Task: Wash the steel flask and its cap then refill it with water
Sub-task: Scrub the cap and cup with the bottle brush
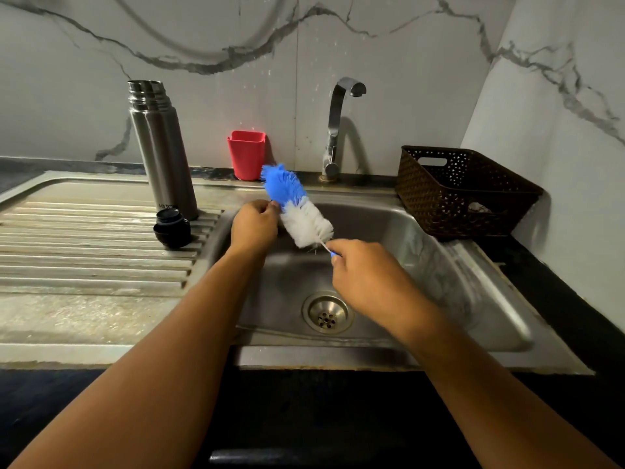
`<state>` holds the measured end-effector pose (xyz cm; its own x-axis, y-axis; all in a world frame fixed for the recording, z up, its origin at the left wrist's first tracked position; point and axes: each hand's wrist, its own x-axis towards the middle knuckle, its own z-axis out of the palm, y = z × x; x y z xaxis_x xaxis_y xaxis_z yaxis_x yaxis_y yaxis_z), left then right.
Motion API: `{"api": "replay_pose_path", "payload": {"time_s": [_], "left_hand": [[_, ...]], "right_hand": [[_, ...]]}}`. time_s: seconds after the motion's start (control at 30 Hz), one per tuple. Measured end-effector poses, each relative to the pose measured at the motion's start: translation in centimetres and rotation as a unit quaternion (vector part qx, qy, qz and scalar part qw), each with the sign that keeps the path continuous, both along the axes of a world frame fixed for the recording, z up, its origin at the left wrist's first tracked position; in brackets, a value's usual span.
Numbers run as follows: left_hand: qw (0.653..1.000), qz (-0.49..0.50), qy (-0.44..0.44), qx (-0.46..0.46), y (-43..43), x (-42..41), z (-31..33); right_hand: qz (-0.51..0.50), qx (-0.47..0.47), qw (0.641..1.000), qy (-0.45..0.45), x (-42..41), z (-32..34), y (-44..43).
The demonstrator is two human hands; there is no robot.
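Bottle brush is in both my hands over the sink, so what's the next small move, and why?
Probably let the left hand release the bottle brush bristles and reach for the steel flask. It stands upright and uncapped on the drainboard, its cap beside it, while the right hand holds the brush's handle, so the brush looks ready to go in.

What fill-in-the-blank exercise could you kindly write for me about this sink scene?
The right hand grips the blue-and-white bottle brush by its ____.
The tall steel flask stands ____ of the chrome tap.
The square plastic cup at the wall is ____.
Missing: handle; left; red.
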<state>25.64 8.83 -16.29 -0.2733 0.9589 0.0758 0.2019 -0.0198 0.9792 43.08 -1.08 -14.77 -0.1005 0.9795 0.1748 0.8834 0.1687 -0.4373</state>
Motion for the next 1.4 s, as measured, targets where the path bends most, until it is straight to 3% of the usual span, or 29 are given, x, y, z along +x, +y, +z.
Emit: {"api": "replay_pose_path", "payload": {"time_s": [0.07,0.13,0.23,0.3,0.4,0.57,0.63,0.73,0.9,1.1,1.17,1.27,1.33,1.4], "left_hand": [[1.000,-0.013,-0.016,0.001,0.4,-0.1,-0.2],[0.998,-0.039,-0.044,0.002,0.4,0.3,0.0],[0.990,0.018,-0.139,-0.007,0.5,-0.7,0.7],[0.968,0.058,-0.240,-0.041,0.8,-1.7,0.8],[0.920,0.036,-0.378,-0.095,0.8,-1.5,1.0],[0.846,-0.016,-0.520,-0.112,0.2,-2.4,1.4],[0.829,-0.027,-0.548,-0.112,0.3,-2.7,1.5],[0.836,-0.049,-0.535,-0.108,-0.1,-1.5,2.1],[0.803,-0.025,-0.588,-0.096,0.0,-2.9,2.2],[0.825,-0.030,-0.554,-0.106,-0.2,-2.3,2.2],[0.881,0.004,-0.461,-0.105,0.2,-2.8,1.9],[0.975,-0.014,-0.212,-0.064,0.2,-1.8,1.5],[0.990,-0.051,-0.123,-0.041,-0.1,-1.1,1.6],[0.992,-0.029,-0.119,-0.035,0.0,-1.6,1.7]], "right_hand": [[-0.005,-0.024,0.998,0.055,0.3,0.6,1.2],[-0.014,-0.076,0.981,0.180,0.7,1.5,2.3],[0.006,-0.155,0.941,0.301,1.0,1.7,1.0],[0.033,-0.182,0.928,0.324,0.5,1.8,-0.3],[0.016,-0.182,0.918,0.351,0.0,2.5,0.9],[0.034,-0.194,0.905,0.378,-0.2,2.3,-0.3],[0.027,-0.194,0.905,0.377,-0.3,2.2,-0.2],[-0.001,-0.207,0.891,0.404,0.1,2.4,1.2],[0.044,-0.237,0.876,0.418,0.3,2.0,-0.1],[0.040,-0.184,0.909,0.372,-0.1,2.3,0.3],[0.063,-0.136,0.943,0.297,0.1,2.2,-0.9],[0.041,-0.089,0.967,0.235,1.2,2.5,1.0],[0.030,-0.128,0.962,0.238,2.1,2.9,1.7],[0.040,-0.171,0.956,0.237,3.4,2.8,1.5]]}}
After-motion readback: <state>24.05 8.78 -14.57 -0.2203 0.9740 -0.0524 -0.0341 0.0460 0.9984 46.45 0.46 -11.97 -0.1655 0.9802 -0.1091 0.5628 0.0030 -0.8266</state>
